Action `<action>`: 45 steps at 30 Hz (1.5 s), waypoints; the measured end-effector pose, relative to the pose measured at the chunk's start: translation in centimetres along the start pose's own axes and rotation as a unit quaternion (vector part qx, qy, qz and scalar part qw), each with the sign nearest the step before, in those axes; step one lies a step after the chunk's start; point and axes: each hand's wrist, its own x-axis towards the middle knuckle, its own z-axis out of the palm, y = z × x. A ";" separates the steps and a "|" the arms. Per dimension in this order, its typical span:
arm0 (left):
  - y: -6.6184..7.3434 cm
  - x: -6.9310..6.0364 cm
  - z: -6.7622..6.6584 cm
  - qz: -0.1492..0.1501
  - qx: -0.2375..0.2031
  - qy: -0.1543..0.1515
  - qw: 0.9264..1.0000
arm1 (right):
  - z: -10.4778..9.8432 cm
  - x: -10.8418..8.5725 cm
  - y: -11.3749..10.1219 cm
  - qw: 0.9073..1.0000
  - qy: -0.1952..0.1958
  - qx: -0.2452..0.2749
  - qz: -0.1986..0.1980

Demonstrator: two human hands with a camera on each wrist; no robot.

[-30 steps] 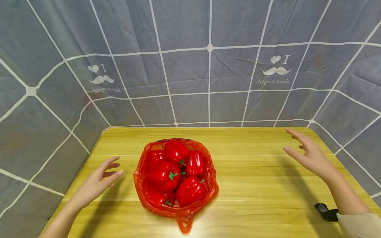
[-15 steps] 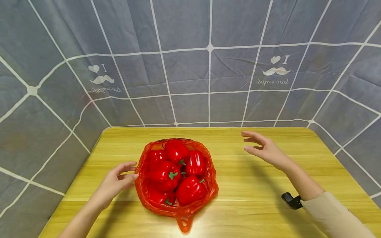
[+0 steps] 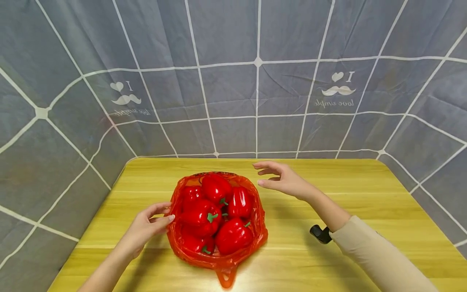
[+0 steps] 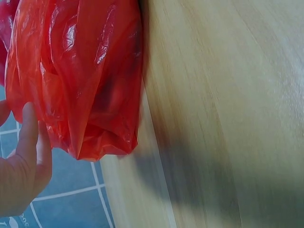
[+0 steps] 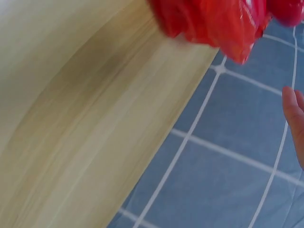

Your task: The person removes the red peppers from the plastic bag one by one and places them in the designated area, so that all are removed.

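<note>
A red plastic bag (image 3: 260, 239) stands with its mouth spread wide on the table, full of several shiny red bell peppers (image 3: 198, 213) with green stems. Its loop handle (image 3: 226, 278) lies toward the front. At the bag's left rim is my left hand (image 3: 144, 227), thumb and fingers apart and loosely bent. The left wrist view has the fingertips of the left hand (image 4: 23, 166) right by the bag's side (image 4: 76, 85); whether they touch is unclear. My right hand (image 3: 286, 181) hovers beyond the bag's upper right, holding nothing; only part of it shows in the right wrist view.
The wooden table (image 3: 328, 178) extends to both sides of the bag. A grey-blue cloth (image 3: 233, 93) with white grid lines hangs behind and at the sides. A black device (image 3: 321, 234) sits at my right wrist, by the beige sleeve (image 3: 372, 247).
My right hand has swept left from the table's far right to near the bag. The left hand has moved right, up to the bag's rim. The bag has barely moved.
</note>
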 end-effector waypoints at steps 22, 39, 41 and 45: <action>-0.4 0.0 0.3 -0.011 -0.002 0.004 1.000 | 6.5 4.8 -0.2 0.998 -0.056 0.002 -0.030; -0.3 -0.2 0.3 -0.014 -0.024 -0.027 0.999 | 8.0 5.7 -0.6 0.998 -0.057 0.009 0.000; -0.2 -0.2 0.2 -0.011 -0.023 -0.029 0.999 | 8.1 5.8 -0.7 0.998 -0.057 0.004 0.006; -0.3 -0.2 0.1 -0.008 -0.022 -0.032 0.999 | 8.2 5.9 -1.0 0.998 -0.055 -0.019 0.013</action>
